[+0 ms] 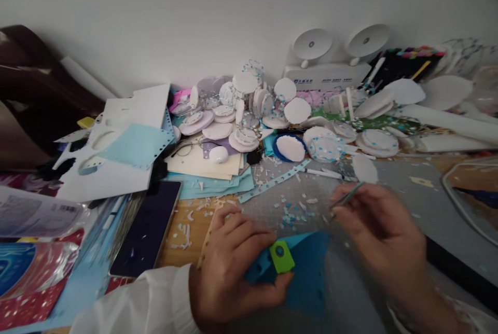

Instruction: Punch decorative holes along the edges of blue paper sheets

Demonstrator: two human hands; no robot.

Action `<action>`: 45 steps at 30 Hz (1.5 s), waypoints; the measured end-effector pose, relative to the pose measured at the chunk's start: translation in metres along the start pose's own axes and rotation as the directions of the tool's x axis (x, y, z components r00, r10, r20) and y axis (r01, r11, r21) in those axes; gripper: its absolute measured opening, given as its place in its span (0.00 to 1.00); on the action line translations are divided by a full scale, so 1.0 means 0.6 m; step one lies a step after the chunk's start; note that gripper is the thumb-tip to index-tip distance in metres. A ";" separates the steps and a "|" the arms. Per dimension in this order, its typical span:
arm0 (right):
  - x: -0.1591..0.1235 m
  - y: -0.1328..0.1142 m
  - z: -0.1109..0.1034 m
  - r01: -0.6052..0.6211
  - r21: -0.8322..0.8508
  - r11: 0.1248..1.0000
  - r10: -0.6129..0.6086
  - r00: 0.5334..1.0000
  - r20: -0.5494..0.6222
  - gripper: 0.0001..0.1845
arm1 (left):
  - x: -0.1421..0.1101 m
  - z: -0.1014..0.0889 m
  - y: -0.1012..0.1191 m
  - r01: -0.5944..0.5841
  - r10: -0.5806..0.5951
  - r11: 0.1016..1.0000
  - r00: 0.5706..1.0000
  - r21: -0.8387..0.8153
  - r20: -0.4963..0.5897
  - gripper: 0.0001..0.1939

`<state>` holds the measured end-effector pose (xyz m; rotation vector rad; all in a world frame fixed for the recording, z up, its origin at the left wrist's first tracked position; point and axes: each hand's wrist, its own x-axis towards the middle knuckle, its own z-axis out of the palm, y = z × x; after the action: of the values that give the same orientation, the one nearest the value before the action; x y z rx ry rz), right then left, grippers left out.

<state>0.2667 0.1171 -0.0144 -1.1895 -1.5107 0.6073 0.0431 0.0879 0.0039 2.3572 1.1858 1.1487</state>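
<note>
My left hand (233, 266) is closed around a small lime-green craft punch (286, 261), thumb below and fingers above. A sheet of blue paper (311, 277) lies around and under the punch; how far it sits in the slot is hidden. To the right, my right hand (389, 240) pinches thin greyish tweezers (350, 194), slightly blurred, above the grey cutting mat (350, 292). Between the hands and farther back, small blue and white paper bits (290, 216) are scattered on the mat. A light-blue paper strip (272, 181) with punched holes lies behind them.
White paper discs (218, 129) are heaped along the wall. A white pen (327, 173) lies behind my right hand. On the left are a dark phone (148, 230) and cut white board (132, 173). A twin-lamp white box (327, 73) stands at the back.
</note>
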 end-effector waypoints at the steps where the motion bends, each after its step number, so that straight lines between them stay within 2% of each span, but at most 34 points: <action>1: -0.003 -0.002 0.004 0.038 -0.021 0.999 -0.037 0.998 0.051 0.08 | 0.001 -0.002 0.003 -0.019 0.019 1.000 1.000 0.016 -0.014 0.13; 4: -0.009 0.001 0.015 0.172 -0.106 0.979 -0.142 0.959 0.246 0.09 | 0.001 -0.006 0.008 -0.052 0.055 0.996 0.998 0.068 -0.038 0.15; 6: -0.008 0.005 0.018 0.242 -0.162 0.957 -0.178 0.927 0.332 0.08 | 0.000 -0.007 0.008 -0.067 0.071 0.993 0.997 0.094 -0.036 0.14; 9: -0.007 0.010 0.013 0.284 -0.282 0.916 -0.179 0.921 0.346 0.04 | -0.001 -0.006 0.005 -0.083 0.084 0.988 0.996 0.127 -0.007 0.14; 11: -0.010 0.007 0.006 0.273 -0.344 0.898 -0.183 0.944 0.273 0.05 | -0.003 -0.004 0.004 -0.080 0.080 0.986 0.997 0.147 0.008 0.14; 13: -0.014 -0.003 -0.001 0.201 -0.288 0.936 -0.172 0.977 0.123 0.06 | -0.004 -0.003 0.004 -0.078 0.078 0.983 0.997 0.165 0.003 0.13; 15: -0.020 -0.017 -0.005 0.108 -0.116 0.987 -0.105 0.994 0.034 0.06 | -0.006 -0.001 0.005 -0.083 0.085 0.980 0.996 0.182 -0.001 0.11; 16: -0.023 -0.024 -0.005 0.069 -0.022 0.997 -0.068 0.997 0.045 0.05 | -0.007 0.000 0.005 -0.086 0.087 0.978 0.996 0.188 0.000 0.10; 18: -0.028 -0.035 -0.001 0.023 0.101 0.995 -0.039 0.988 0.153 0.04 | -0.009 0.003 0.005 -0.088 0.087 0.977 0.996 0.196 0.013 0.09; 21: -0.036 -0.042 0.011 0.023 0.199 0.980 -0.083 0.951 0.297 0.06 | -0.014 0.006 0.003 -0.089 0.085 0.976 0.996 0.197 0.027 0.07; 23: -0.040 -0.042 0.018 0.039 0.228 0.973 -0.120 0.928 0.353 0.11 | -0.016 0.009 0.002 -0.109 0.110 0.975 0.994 0.196 0.005 0.06; 27: -0.041 -0.042 0.020 0.106 0.228 0.968 -0.186 0.913 0.362 0.17 | -0.021 0.015 -0.002 -0.148 0.165 0.967 0.984 0.208 -0.065 0.06; 31: -0.041 -0.043 0.019 0.129 0.224 0.966 -0.209 0.900 0.383 0.18 | -0.024 0.018 -0.005 -0.180 0.197 0.957 0.979 0.227 -0.056 0.06; 38: -0.048 -0.039 0.026 0.043 0.260 0.965 -0.140 0.918 0.371 0.16 | -0.023 0.018 -0.004 -0.179 0.199 0.956 0.978 0.234 -0.062 0.07; 45: -0.043 -0.036 0.021 0.098 0.263 0.960 -0.201 0.896 0.396 0.21 | -0.023 0.017 -0.004 -0.192 0.210 0.952 0.976 0.241 -0.053 0.07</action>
<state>0.2455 0.0885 -0.0105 -0.7758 -1.8104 0.9541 0.0443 0.0800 -0.0113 2.6867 1.1863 1.2339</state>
